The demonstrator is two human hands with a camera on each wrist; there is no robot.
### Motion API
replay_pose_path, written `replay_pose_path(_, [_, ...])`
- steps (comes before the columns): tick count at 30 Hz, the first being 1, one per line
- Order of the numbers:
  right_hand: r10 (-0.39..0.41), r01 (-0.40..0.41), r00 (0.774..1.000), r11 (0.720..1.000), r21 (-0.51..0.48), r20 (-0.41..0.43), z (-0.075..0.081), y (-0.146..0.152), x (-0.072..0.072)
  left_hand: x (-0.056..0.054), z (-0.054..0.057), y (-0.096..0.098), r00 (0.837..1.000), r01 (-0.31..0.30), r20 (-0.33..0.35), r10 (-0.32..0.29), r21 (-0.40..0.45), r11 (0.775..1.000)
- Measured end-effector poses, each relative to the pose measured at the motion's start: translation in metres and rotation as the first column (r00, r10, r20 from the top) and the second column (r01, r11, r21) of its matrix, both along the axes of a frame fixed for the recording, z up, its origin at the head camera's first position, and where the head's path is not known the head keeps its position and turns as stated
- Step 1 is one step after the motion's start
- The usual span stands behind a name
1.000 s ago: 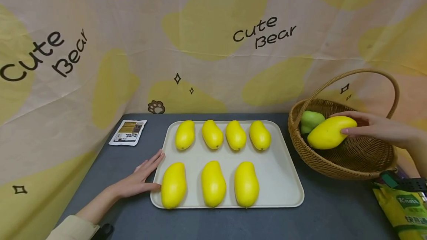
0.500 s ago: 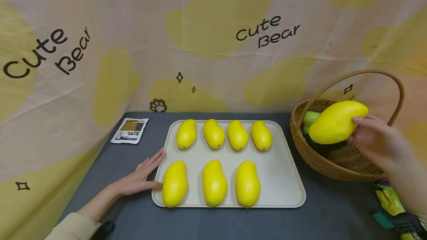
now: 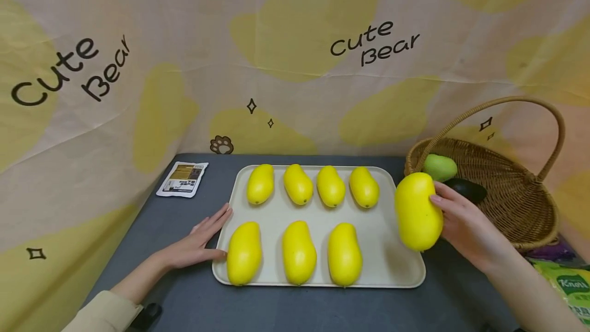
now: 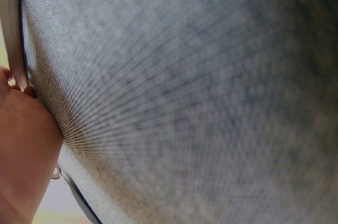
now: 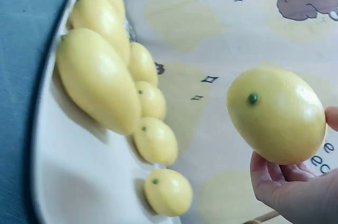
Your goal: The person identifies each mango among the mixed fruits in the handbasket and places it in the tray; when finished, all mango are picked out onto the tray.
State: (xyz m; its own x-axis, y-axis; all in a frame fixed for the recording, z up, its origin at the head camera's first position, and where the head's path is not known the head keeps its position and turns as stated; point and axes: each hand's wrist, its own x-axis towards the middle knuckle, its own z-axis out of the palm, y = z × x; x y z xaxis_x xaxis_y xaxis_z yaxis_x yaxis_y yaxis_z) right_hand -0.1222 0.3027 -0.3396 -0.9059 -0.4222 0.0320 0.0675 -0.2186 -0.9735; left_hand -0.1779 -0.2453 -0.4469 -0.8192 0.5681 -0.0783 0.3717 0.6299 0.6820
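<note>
My right hand (image 3: 465, 222) grips a yellow mango (image 3: 418, 212) above the right edge of a white tray (image 3: 382, 229). The right wrist view shows the same mango (image 5: 277, 115) held off the tray between thumb and fingers. On the tray lie several more mangoes in two rows: a back row (image 3: 298, 184) and a front row (image 3: 299, 253) whose right end leaves bare tray. My left hand (image 3: 198, 244) rests with fingers spread against the tray's left edge, its thumb by the front-left mango (image 3: 244, 253). In the left wrist view, only part of the left hand (image 4: 26, 150) shows.
A wicker basket (image 3: 516, 178) with a tall handle stands at the right, holding a green fruit (image 3: 440, 168) and a dark, smooth item (image 3: 466, 190). A white packet (image 3: 182, 179) lies at the back left. A green Knorr bag (image 3: 569, 283) sits at the lower right.
My right hand has lifted the mango out of the basket and carried it left to the tray's right edge, turning it upright. The dark item in the basket now shows. My left hand stays put.
</note>
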Motion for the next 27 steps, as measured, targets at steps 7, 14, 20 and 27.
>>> replay_pose_path(7, [-0.096,0.08,0.995,0.939,0.335,0.031,-0.027,-0.03,0.011,0.0,0.001,0.001,1.0,-0.005,0.017,0.005,-0.001,1.0])
replay_pose_path(14, [-0.187,0.134,0.979,0.889,0.439,0.08,-0.051,-0.041,0.012,0.0,0.003,0.001,1.0,0.005,0.011,-0.005,0.012,1.0])
replay_pose_path(20, [-0.23,0.149,0.968,0.845,0.513,0.098,-0.067,-0.04,0.007,-0.003,0.0,0.001,1.0,0.002,0.014,-0.002,0.001,1.0])
replay_pose_path(27, [-0.222,0.146,0.973,0.8,0.581,0.061,-0.078,-0.041,0.005,-0.003,-0.001,0.001,1.0,0.007,0.007,-0.007,0.009,1.0])
